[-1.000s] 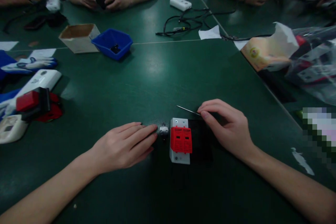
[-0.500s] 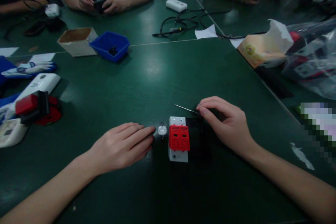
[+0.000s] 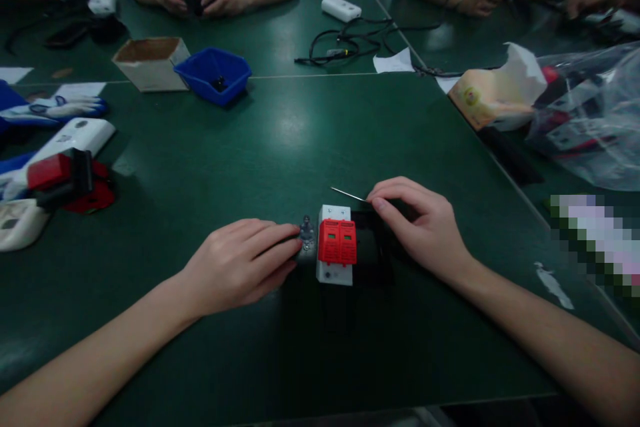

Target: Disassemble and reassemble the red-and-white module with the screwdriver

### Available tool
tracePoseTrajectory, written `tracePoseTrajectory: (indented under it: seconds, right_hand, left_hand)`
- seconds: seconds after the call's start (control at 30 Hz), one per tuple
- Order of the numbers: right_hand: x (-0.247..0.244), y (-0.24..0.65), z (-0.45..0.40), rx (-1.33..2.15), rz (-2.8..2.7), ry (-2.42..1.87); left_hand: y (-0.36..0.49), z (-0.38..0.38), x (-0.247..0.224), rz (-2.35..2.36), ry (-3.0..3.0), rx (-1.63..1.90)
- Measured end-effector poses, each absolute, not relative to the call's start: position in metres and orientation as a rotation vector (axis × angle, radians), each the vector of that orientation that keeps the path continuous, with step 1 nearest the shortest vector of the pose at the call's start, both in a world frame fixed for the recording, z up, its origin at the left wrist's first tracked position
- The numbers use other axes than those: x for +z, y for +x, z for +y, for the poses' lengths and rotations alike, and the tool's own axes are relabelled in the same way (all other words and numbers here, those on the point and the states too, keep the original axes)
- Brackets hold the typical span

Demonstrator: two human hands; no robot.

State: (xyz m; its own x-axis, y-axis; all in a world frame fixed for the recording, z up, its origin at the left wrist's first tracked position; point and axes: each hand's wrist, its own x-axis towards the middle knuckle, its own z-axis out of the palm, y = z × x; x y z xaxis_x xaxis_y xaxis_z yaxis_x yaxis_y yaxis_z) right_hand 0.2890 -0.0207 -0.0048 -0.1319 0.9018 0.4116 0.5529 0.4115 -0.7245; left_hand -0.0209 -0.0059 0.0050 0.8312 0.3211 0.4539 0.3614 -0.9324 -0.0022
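Note:
A red and white block-shaped device (image 3: 337, 241) lies on the green table (image 3: 300, 140), in front of me. Just to its left is a small clear part (image 3: 307, 232), touched by the fingertips of my left hand (image 3: 245, 263), which rests palm down with the fingers loosely stretched. Beyond the device, at its upper right, my right hand (image 3: 420, 223) pinches the end of a thin metal rod (image 3: 349, 194) between thumb and forefinger; the rod points left. A flat dark item (image 3: 370, 243) lies directly right of the device, its details hard to make out.
A cardboard box (image 3: 153, 65) and a blue bin (image 3: 215, 77) stand at the back left. Gloves, a red-black device (image 3: 70, 180) and white cases lie left. Cables (image 3: 345, 43), a tissue pack (image 3: 495, 95) and a plastic bag (image 3: 595, 120) are farther off. People's hands are across the table.
The view has shifted slightly, so most table items appear higher. My left fingertips have come up to the small part, which looked white and now looks clear and dark. My right hand still holds the rod.

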Motion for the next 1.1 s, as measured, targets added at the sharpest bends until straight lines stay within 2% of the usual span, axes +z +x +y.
tracePoseTrajectory:
  seconds: [0.3, 0.7, 1.0, 1.1]
  right_hand:
    - [-0.007, 0.300, -0.018, 0.500, -2.025, -1.154]
    - [-0.009, 0.312, 0.005, 0.513, -2.256, -1.249]
    - [-0.007, 0.306, 0.004, 0.391, -2.147, -1.170]
    - [0.003, 0.307, 0.001, 0.405, -1.961, -1.283]
  left_hand:
    - [-0.025, 0.000, -0.003, -0.964, -3.178, -0.816]
    - [0.016, 0.004, 0.002, -1.285, -3.511, -0.598]
    - [0.030, 0.006, 0.006, -1.407, -3.462, -0.668]
    - [0.028, 0.006, 0.005, -1.428, -3.451, -0.648]
